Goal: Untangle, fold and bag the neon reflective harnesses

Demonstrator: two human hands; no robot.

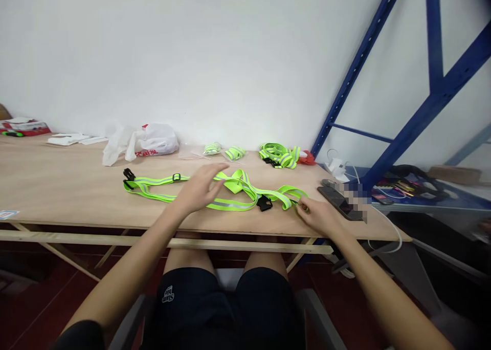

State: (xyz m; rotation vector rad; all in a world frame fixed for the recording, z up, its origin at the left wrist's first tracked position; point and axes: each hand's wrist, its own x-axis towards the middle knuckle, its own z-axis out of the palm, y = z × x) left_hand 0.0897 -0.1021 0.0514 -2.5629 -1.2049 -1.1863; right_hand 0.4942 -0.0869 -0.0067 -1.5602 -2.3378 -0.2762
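Neon-green reflective strap (230, 194) lies stretched on the plywood table (57, 186), long axis running left to right, roughly parallel to the near edge. Its left end carries a black buckle (129, 176), well apart from both hands; a second black clip (264, 202) sits right of centre, between the two hands. Left hand (199, 189) hovers over the middle of the strap, palm down, fingers (217, 170) extended and loosely spread toward the far right; contact with the webbing cannot be confirmed, since the hand hides what lies beneath it. Right hand (318, 214) rests at the strap's right loop, fingertips drawn together at the webbing's end, apparently pinching it, though the view there is small. From the left fingers the strap runs out to both sides; from the right fingers it lies wholly to the left. The right hand is the nearer to the strap's right end, the left hand nearer its folded middle. Farther back lie bundled green straps (279, 155) and a white plastic bag (153, 140); a dark phone (335, 199) lies just right of the right hand.
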